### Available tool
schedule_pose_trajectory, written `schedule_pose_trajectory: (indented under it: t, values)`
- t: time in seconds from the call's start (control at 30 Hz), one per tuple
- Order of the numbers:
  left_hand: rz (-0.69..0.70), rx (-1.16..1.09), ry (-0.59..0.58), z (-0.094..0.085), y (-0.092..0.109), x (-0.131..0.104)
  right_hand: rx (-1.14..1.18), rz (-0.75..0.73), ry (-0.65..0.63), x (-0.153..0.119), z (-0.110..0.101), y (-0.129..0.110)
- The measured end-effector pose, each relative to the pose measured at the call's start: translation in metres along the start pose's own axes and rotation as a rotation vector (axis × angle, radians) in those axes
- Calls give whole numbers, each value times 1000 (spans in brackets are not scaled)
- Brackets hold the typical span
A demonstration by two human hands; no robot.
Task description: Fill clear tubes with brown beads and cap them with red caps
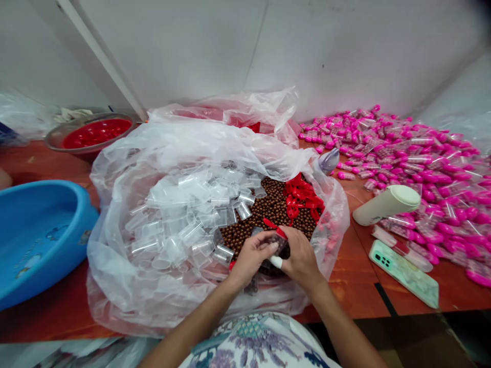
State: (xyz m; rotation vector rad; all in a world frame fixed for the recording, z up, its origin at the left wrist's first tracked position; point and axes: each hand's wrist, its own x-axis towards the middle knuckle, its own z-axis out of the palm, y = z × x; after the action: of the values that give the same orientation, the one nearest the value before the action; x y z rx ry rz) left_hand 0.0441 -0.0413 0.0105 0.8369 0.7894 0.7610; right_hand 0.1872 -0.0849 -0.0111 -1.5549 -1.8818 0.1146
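Note:
Both hands meet over a plastic bag of small brown balls [274, 202]. My left hand [249, 258] is closed round a small clear plastic tube [276, 239] with dark contents. My right hand [301, 255] is closed at the tube's other side, against a red cap [281, 233] at its end; a white wrapping covers the thumb tip. The fingers partly hide the tube, and I cannot tell whether the cap is fully seated. Left of the balls lies a heap of empty clear tubes [195, 225]. Loose red caps [299, 194] lie on the balls at the right.
A blue basin [82, 214] stands at the left, and a metal bowl [51, 140] with red pieces behind it. Pink-capped filled tubes [414, 158] are heaped at the right. Closer are a cream bottle [385, 205] and a phone [406, 273] on the red table [353, 281].

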Motion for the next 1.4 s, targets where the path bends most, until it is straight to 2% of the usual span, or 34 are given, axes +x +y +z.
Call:
schedule_pose_trajectory:
  t: [0.1, 0.2, 0.37, 0.43, 0.63, 0.87, 1.27, 1.4]
  values:
    - [-138, -210, -41, 3, -3, 0, 44, 37, -35, -1, 0, -6]
    - [-259, -391, -69, 2, -4, -1, 75, 9, -66, -4, 1, -13]
    - [-418, -481, -142, -6, -2, -5, 142, -103, -145, -8, 0, -15]
    - [-453, -496, -132, -9, -3, -7, 155, -136, -154, -10, 1, -13]
    - [-422, -467, -79, -14, -4, -12, 196, -93, -42, -17, 8, -16]
    - [-408, -370, -7, -8, -4, -17, 95, -76, -180, -13, 1, -25]
    - [-183, -144, 231, 3, -26, -26, 29, -191, -167, -17, 6, -25]
    - [-174, -142, 239, 2, -30, -32, 73, -172, -168, -27, 10, -26]
